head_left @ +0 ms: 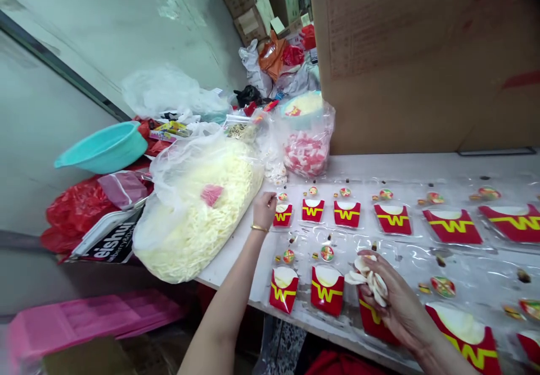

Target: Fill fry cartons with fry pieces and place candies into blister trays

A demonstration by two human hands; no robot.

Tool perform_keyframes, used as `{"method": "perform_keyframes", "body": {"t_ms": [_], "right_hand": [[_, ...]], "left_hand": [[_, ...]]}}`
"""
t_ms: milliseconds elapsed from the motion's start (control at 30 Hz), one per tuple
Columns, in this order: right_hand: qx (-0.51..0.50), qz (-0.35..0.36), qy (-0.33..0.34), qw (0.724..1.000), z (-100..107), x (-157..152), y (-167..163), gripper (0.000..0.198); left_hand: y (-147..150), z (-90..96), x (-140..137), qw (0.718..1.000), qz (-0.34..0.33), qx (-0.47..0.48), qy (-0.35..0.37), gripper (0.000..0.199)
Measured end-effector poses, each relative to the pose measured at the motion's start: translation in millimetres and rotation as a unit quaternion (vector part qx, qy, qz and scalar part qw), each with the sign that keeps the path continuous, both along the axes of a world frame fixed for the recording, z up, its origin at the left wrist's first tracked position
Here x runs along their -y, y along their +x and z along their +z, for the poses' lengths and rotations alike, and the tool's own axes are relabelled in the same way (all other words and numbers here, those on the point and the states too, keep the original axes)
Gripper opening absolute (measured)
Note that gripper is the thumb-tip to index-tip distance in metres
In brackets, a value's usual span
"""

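My right hand [386, 288] is closed around several thin white flat pieces [371, 280], above the front row of clear plastic trays. Each tray holds a red toy fries box [327, 290] with a yellow W, a small round pizza-like piece [327, 252] and a tiny burger piece. At the left end of the back row, my left hand [265, 211] has its fingers drawn together beside a red fries box [282, 216]. What its fingertips hold, if anything, is hidden. A white piece shows in the top of that box.
A large clear bag of pale yellow strips [211, 206] lies left of the trays. Behind stands a bag of pink and white pieces [306, 153]. A turquoise basin [103, 147] is at far left. A big cardboard box [422, 60] walls off the table's back.
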State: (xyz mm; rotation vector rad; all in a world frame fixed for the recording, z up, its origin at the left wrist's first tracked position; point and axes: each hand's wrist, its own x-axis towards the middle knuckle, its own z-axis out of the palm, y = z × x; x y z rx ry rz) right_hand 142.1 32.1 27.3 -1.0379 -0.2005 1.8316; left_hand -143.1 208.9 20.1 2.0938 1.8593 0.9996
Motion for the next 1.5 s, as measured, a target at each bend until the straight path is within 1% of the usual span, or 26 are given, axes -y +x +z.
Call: {"method": "perform_keyframes", "body": {"t_ms": [67, 133, 200, 267, 333, 433, 500, 533, 567, 600, 633, 667, 700, 733, 767, 800, 867, 933, 1000, 1100, 1133, 1167, 1233, 1367, 1433, 1500], "right_hand": [[0.002, -0.013, -0.014, 1.000, -1.3, -2.9, 1.8, 0.031], [-0.001, -0.022, -0.030, 0.999, -1.3, -6.5, 3.6, 0.031], [-0.012, -0.028, -0.038, 0.999, -0.8, -11.0, 5.3, 0.031], [-0.016, -0.035, -0.043, 0.998, -0.2, -16.3, 6.7, 0.033], [-0.009, -0.044, -0.048, 0.998, 0.6, -22.3, 7.3, 0.033], [-0.021, -0.052, -0.034, 0.998, 3.0, -32.3, 5.9, 0.030], [-0.043, -0.058, -0.003, 0.997, 5.3, -39.3, 3.6, 0.027], [-0.050, -0.062, 0.015, 0.997, 6.3, -42.8, 2.1, 0.025], [-0.051, -0.067, 0.030, 0.996, 7.2, -46.0, 0.6, 0.024], [-0.047, -0.071, 0.043, 0.995, 7.8, -48.9, -1.0, 0.023], [-0.041, -0.073, 0.056, 0.995, 8.1, -51.4, -2.6, 0.023], [-0.035, -0.073, 0.067, 0.994, 8.2, -53.2, -4.1, 0.023], [-0.029, -0.073, 0.075, 0.994, 7.9, -54.4, -5.5, 0.022], [-0.024, -0.072, 0.081, 0.994, 7.3, -55.0, -6.6, 0.022], [-0.019, -0.072, 0.083, 0.994, 6.3, -55.2, -7.5, 0.023], [-0.014, -0.075, 0.082, 0.994, 4.9, -55.1, -8.0, 0.023], [-0.004, -0.092, 0.076, 0.993, 1.4, -54.3, -8.2, 0.026], [-0.003, -0.105, 0.073, 0.992, -2.2, -53.7, -7.7, 0.028], [-0.012, -0.097, 0.071, 0.993, -4.9, -53.5, -7.3, 0.028], [-0.027, -0.080, 0.067, 0.994, -7.1, -54.1, -6.9, 0.028], [-0.028, -0.082, 0.067, 0.994, -7.8, -54.5, -6.5, 0.027], [-0.026, -0.086, 0.066, 0.994, -8.5, -54.9, -5.9, 0.027], [-0.022, -0.094, 0.060, 0.994, -9.9, -55.3, -3.8, 0.024], [-0.033, -0.090, 0.059, 0.994, -9.0, -54.8, 0.8, 0.020], [-0.044, -0.084, 0.069, 0.993, -5.5, -54.4, 2.1, 0.017], [-0.057, -0.079, 0.080, 0.992, -1.1, -54.5, 3.0, 0.015]], "left_hand": [[-20.0, -9.3, -33.6, 0.998, -0.015, -0.068, -0.007, 0.020], [-29.0, -18.8, -55.4, 0.993, -0.034, -0.109, -0.023, 0.023], [-31.4, -27.2, -67.0, 0.989, -0.056, -0.129, -0.044, 0.023], [-32.2, -32.8, -71.8, 0.985, -0.076, -0.141, -0.064, 0.022], [-32.5, -33.4, -72.1, 0.980, -0.094, -0.153, -0.084, 0.024], [-22.2, -23.1, -62.6, 0.978, -0.093, -0.157, -0.097, 0.030], [-0.4, -10.2, -45.6, 0.985, -0.083, -0.116, -0.095, 0.025], [15.1, -2.8, -33.2, 0.988, -0.087, -0.077, -0.105, 0.023], [32.9, 4.6, -18.5, 0.985, -0.105, -0.029, -0.132, 0.023], [51.7, 11.7, -2.1, 0.973, -0.135, 0.023, -0.184, 0.027], [70.5, 17.9, 15.0, 0.945, -0.184, 0.080, -0.258, 0.032], [88.0, 22.6, 31.6, 0.905, -0.225, 0.145, -0.330, 0.034], [103.3, 25.7, 46.5, 0.863, -0.252, 0.209, -0.385, 0.033], [115.6, 27.1, 58.8, 0.828, -0.258, 0.270, -0.419, 0.032], [124.7, 27.1, 68.0, 0.800, -0.249, 0.324, -0.439, 0.032], [130.7, 26.2, 73.9, 0.783, -0.230, 0.367, -0.446, 0.033], [135.0, 23.7, 78.0, 0.774, -0.183, 0.419, -0.438, 0.032], [134.2, 22.7, 76.4, 0.778, -0.162, 0.433, -0.426, 0.031], [132.9, 23.8, 73.8, 0.782, -0.162, 0.432, -0.419, 0.030], [131.0, 24.8, 68.3, 0.780, -0.167, 0.426, -0.427, 0.031], [129.2, 23.5, 64.4, 0.786, -0.164, 0.422, -0.421, 0.032], [126.1, 21.1, 58.5, 0.798, -0.157, 0.416, -0.407, 0.033], [116.0, 12.6, 39.5, 0.836, -0.128, 0.398, -0.356, 0.034], [88.2, -13.4, -21.3, 0.908, -0.036, 0.359, -0.212, 0.026], [78.8, -25.7, -53.3, 0.942, -0.002, 0.305, -0.139, 0.018], [76.2, -35.3, -79.5, 0.968, 0.025, 0.233, -0.087, 0.012]]}}
